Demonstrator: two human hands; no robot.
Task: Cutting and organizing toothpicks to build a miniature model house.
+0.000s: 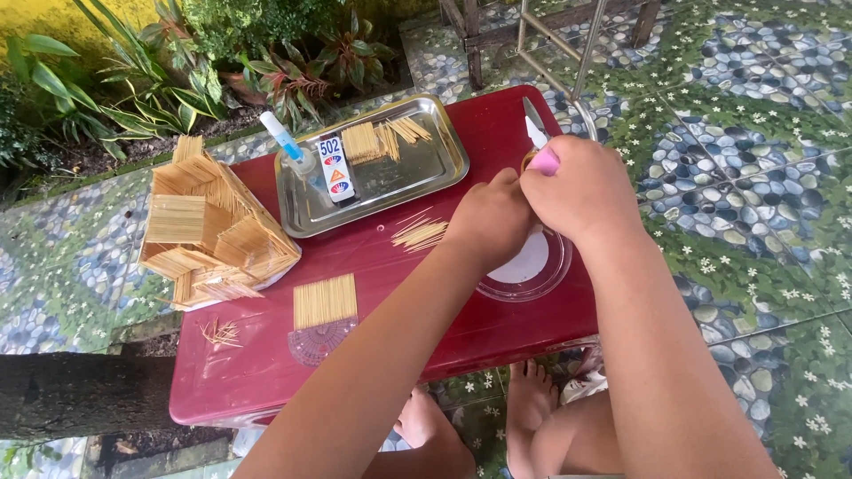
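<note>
My right hand (581, 188) grips a pink-handled craft knife (539, 146) with its blade pointing up and away. My left hand (491, 215) is closed right beside it, fingers pinched together; what it pinches is hidden. Both hands hover over a clear round glass dish (532, 275) on a dark red table (461, 328). A small loose bunch of toothpicks (420, 233) lies just left of my left hand.
A metal tray (377, 177) holds toothpick bundles and a glue bottle (333, 168). A toothpick house model (211, 235) stands at the table's left. A flat panel of toothpicks (325, 300) lies on a clear protractor (319, 340). Plants and pebble-pattern tiles surround the table; my bare feet show below.
</note>
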